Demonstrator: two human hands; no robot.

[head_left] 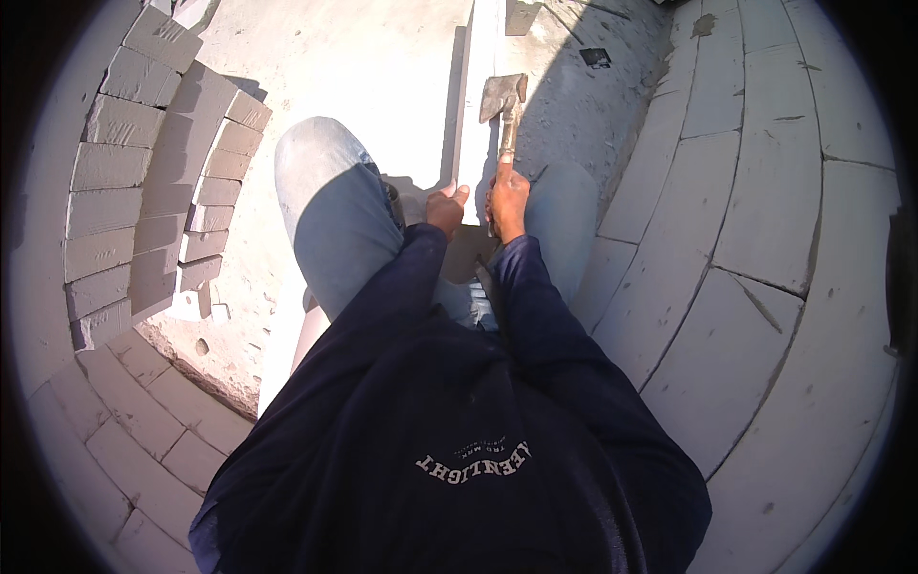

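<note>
A long pale block (477, 143) lies between my knees, pointing away from me, its top bright in the sun. My left hand (447, 210) grips the near left side of this block, thumb uppermost. On the other side, my right hand (509, 199) is wrapped around the handle of a hatchet (504, 99). The worn, dusty head of the hatchet points away from me, over the right edge of the block. From this angle I cannot tell whether it touches the block. Part of the block's near end is in shade.
To the left stand stacked pale blocks (117, 172), with a second row (225, 167) beside them. A block wall (727, 201) runs along the right. Jointed blocks (172, 411) show at lower left. A small dark object (595, 58) lies on the dusty floor ahead.
</note>
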